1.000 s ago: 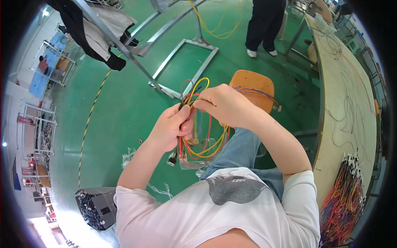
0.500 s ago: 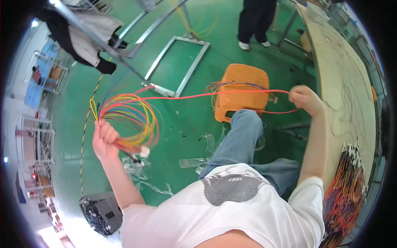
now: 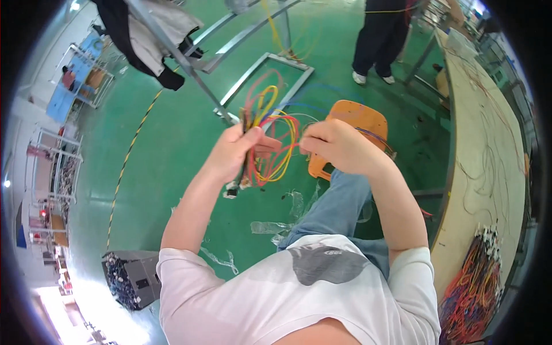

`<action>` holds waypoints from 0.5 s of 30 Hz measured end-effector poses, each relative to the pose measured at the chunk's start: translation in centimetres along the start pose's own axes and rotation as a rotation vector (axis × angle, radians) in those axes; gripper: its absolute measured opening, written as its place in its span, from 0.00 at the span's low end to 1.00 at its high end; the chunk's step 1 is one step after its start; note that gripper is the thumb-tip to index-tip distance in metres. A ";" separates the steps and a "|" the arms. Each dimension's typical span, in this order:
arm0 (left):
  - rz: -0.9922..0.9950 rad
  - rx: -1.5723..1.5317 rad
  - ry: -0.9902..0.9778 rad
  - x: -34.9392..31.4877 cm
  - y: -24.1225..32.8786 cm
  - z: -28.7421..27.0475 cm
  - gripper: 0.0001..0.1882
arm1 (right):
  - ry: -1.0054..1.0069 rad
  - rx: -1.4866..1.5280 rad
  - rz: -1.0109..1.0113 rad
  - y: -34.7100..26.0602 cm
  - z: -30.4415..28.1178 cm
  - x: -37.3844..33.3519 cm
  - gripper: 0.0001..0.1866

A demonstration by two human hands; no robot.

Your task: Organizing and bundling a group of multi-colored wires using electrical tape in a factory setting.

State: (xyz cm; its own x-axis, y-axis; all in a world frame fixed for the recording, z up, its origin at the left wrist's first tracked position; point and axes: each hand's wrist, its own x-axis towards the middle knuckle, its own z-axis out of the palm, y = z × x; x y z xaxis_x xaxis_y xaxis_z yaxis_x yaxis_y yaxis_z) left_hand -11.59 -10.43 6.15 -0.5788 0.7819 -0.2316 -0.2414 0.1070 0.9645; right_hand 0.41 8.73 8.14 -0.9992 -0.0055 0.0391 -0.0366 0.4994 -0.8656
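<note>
Holding a bundle of wires (image 3: 251,164) at chest height, the left hand (image 3: 234,152) is noted in the head view with its thumb pressed over the near side of the strands. Its fingers point to the right behind them, so that the bundle is gripped between thumb and fingers. Yellow and red loops rise above the thumb and hang to the right of the hand, partly blurred. Dark strands run down past the palm, ending in black and white plugs (image 3: 231,191) below the hand.

The right hand (image 3: 333,142) is found just beside the loops, back of the hand upward. Its thumb and forefinger are closed on a red wire (image 3: 291,146) that leads from the bundle to the fingertips; its other fingers are mostly hidden.

An orange stool (image 3: 371,118) is located behind the right hand, with further wires lying across it. The wearer's leg in blue jeans (image 3: 333,201) reaches up to the stool. Scraps of clear plastic (image 3: 267,227) lie on the green floor (image 3: 172,172) below the hands. To the right, a long table (image 3: 468,190) bears loose thin wires and, at its near end, a thick pile of coloured wires (image 3: 468,290). Ahead are a metal frame (image 3: 296,89) and a person in dark trousers (image 3: 376,43). A grey box (image 3: 145,278) filled with dark pieces is recorded at lower left.
</note>
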 end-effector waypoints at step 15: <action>0.080 0.879 -1.012 1.7 3.3 10.1 0.10 | -0.022 -0.159 -0.119 -3.0 -6.1 -6.4 0.04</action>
State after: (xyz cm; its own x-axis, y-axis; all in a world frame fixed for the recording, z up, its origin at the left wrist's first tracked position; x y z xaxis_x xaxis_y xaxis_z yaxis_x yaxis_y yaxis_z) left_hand -5.45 -2.55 10.21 0.3508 0.8707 -0.3446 0.5632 0.0978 0.8205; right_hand 6.97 12.59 13.54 -0.9881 -0.0904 0.1242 -0.1534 0.6248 -0.7655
